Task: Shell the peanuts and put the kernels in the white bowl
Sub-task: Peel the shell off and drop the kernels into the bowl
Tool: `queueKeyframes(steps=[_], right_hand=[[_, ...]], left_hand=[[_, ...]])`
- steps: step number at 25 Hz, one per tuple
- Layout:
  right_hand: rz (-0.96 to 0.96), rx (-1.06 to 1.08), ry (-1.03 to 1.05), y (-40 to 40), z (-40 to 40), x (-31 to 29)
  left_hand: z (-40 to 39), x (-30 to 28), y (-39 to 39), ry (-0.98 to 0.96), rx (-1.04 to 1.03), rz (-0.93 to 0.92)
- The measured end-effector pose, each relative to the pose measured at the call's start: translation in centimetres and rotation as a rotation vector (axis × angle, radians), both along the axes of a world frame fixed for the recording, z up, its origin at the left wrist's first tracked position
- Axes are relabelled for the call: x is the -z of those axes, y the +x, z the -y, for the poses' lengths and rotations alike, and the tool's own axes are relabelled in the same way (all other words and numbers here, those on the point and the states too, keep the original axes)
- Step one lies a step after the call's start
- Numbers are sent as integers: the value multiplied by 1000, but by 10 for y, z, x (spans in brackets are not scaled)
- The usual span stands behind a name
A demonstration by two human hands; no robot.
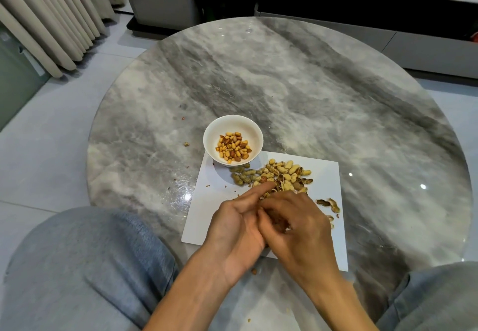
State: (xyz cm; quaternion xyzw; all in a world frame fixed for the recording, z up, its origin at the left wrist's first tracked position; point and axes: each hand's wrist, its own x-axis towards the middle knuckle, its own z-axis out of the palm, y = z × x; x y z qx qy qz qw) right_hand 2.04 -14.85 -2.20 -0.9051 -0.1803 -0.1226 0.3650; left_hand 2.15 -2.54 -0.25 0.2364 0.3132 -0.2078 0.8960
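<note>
Looking down from the head camera, the one view shows a person seated at a round grey marble table (323,92), knees in grey trousers at either side. A white sheet (214,216) lies on the near part of the table, judged to be there to catch shell litter. On it sits the pile of peanuts (274,175), unshelled pods mixed with split husks, and a few empty shells (329,204) lie apart to the right, likely tossed clear of the working pile. The white bowl (254,131) stands at the sheet's far left corner, partly on the sheet and partly on the bare table, just beside the pile; it holds a shallow layer of kernels (233,147), so a short reach carries each kernel over.

The left hand (235,227) is turned palm up over the sheet with its fingers loosely extended toward the pile, serving as a cupped tray. The right hand (297,224) lies across it, palm down, fingers bent onto the left palm, where brown fragments show between them. Whether these fingers pinch a pod, a kernel or only skin cannot be told, since the hand hides the contact. The step in hand is judged to be cracking or rubbing a peanut. With many pods unopened, the task appears roughly midway.

No brand, label or legible writing is visible anywhere.
</note>
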Motion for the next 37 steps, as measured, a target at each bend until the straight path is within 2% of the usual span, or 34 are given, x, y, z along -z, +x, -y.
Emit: queueKeyframes(steps=[4,6,8,14,18,20,22,25,30,35,37], right_hand=[[-658,280,732,10,2,-15],[-826,319,916,14,5,-16],[-895,310,1017,15,5,-17],[-977,248,1029,16,6,-15],[-1048,269,1118,16,5,-14],[-1060,261,1136,17,6,-15],[-1003,233,1031,17,8,-17],[-812,192,766,17,8,-20],[-630,117,590,14,7,-24],[-830,355,941,16,6,-18],[-908,419,985,17,7,-15]], left_hand=[[-8,12,1,208,-159,-110],[-9,9,-1,238,-174,-146],[-6,4,-1,235,-160,-163],[-6,6,-1,405,-108,-104],[-5,5,-5,431,-53,-58],[-4,3,-6,542,36,1],[-1,0,-7,694,126,94],[5,2,-9,768,136,198],[3,2,-7,719,106,164],[1,4,-5,576,32,66],[0,6,-4,581,1,47]])
